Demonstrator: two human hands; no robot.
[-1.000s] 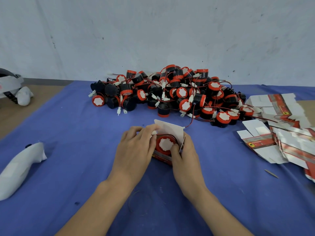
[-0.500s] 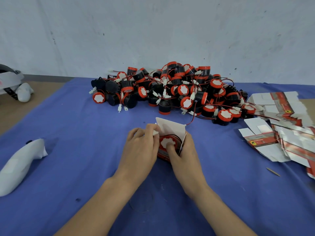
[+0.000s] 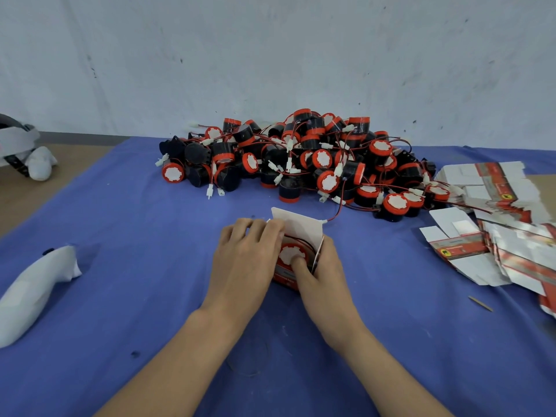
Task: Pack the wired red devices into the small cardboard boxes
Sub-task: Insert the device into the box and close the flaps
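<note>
One red device (image 3: 290, 254) in the open box (image 3: 298, 228), toward the middle of the table's (image 3: 120, 221) near edge, left hand (image 3: 246, 257) fingers curled round the box's left side, right hand (image 3: 324, 276) gripping its right side, thumb pressing the device

Round red device with white face (image 3: 288, 254) sits inside small red-and-white cardboard box (image 3: 301, 228), top flap raised, red wire (image 3: 340, 207) trailing out. Heap of black-and-red wired devices (image 3: 301, 158) lies beyond; flattened cardboard boxes (image 3: 493, 236) stacked far right.

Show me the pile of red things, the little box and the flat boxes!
pile of red devices (image 3: 322, 158): head view, a device mid-pile.
small box (image 3: 298, 227): head view, its raised white flap.
flat boxes (image 3: 460, 176): head view, top sheet.
</note>
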